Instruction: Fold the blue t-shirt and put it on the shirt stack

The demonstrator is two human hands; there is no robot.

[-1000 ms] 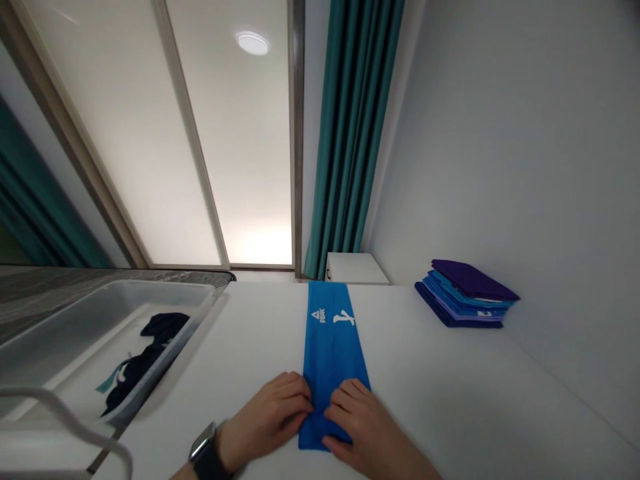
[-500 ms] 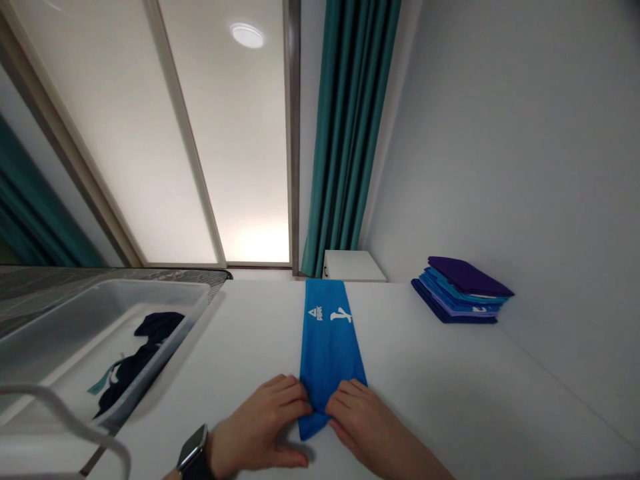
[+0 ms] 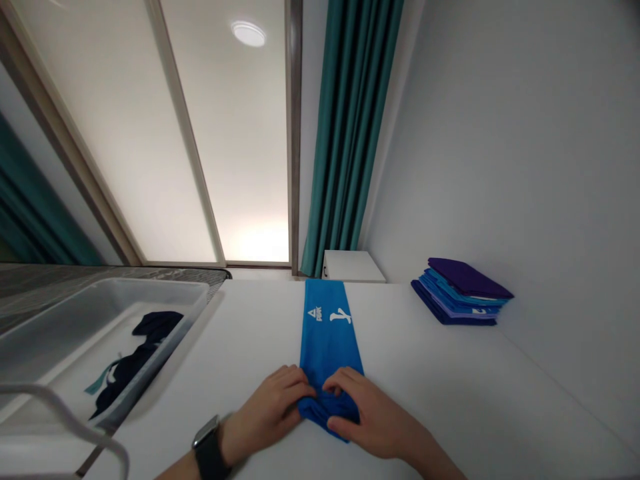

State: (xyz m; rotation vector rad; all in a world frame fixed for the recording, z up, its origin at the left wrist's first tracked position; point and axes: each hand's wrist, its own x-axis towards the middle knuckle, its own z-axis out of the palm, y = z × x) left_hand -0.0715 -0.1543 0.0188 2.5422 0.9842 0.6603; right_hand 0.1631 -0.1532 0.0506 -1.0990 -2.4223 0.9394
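A blue garment [image 3: 330,347] with white prints lies folded into a long narrow strip on the white table, its near end turned up into a thick fold. My left hand [image 3: 277,403], with a dark watch on the wrist, holds the left side of that fold; the fingers rest on top and the thumb is mostly hidden. At the right side, my right hand [image 3: 373,413] has its fingers curled over the cloth and its thumb at the near edge, gripping the fold between them. The underside of the fold is out of sight.
To the right, against the wall, sits a stack of folded clothes [image 3: 460,293] in blue and purple. A translucent plastic bin [image 3: 200,293] on the left holds dark crumpled clothing [image 3: 133,363]. A grey curved bar or cable [image 3: 65,417] crosses the lower left.
The near end of the blue garment has been folded further over, away from me, into a thicker bundle. My right thumb has spread away from its fingers along the fold.
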